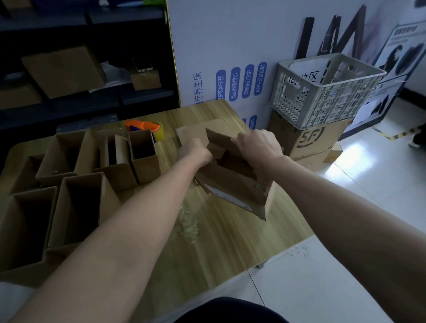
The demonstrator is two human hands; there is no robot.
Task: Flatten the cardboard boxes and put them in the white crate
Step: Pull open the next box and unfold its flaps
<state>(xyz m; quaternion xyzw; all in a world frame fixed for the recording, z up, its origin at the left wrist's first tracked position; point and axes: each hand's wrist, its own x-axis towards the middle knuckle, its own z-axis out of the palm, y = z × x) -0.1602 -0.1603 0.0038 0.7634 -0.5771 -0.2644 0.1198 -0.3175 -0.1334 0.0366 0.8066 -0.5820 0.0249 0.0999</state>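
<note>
Between two hands (197, 149) (257, 147), one cardboard box (234, 182)

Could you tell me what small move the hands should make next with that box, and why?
Probably press the box flat: both the left hand and right hand grip its top, yet it is only partly collapsed, and the white crate waits to the right.

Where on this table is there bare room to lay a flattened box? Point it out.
The near right of the wooden table is bare, between the crumpled clear tape and the right edge, below the held box. The left half is crowded with open boxes; the tape dispenser sits behind them.
</note>
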